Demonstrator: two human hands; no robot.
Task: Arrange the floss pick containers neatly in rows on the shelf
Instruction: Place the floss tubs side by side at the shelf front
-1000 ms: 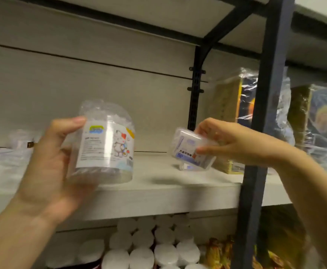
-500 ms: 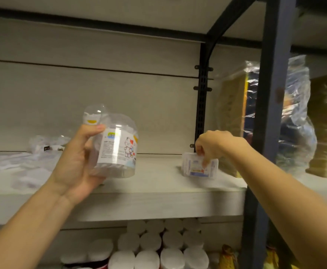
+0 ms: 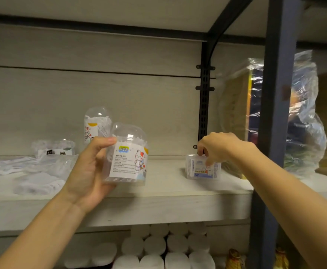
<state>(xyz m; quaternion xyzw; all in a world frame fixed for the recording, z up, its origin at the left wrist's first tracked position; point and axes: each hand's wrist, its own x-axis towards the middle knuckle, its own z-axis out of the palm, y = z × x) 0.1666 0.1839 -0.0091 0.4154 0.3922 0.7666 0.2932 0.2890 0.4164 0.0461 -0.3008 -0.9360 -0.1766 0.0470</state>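
Note:
My left hand (image 3: 87,171) grips a clear domed floss pick tub (image 3: 128,158) with a cartoon cat label, held upright just above the front of the pale shelf (image 3: 158,202). My right hand (image 3: 216,147) pinches the top of a small flat floss pick box (image 3: 203,169) that rests on the shelf near the black back upright. A second domed tub (image 3: 95,123) stands at the back of the shelf behind my left thumb. Low clear containers (image 3: 52,149) and loose plastic packets (image 3: 38,181) lie to the left.
A dark metal post (image 3: 275,113) rises at the right in front of plastic-wrapped boxes (image 3: 304,117). The shelf below holds several white round lids (image 3: 164,247). Another shelf board hangs overhead.
The small box has come down from the air onto the shelf under my right hand. My left hand stays raised with the domed tub; the view has shifted, showing more of the left shelf.

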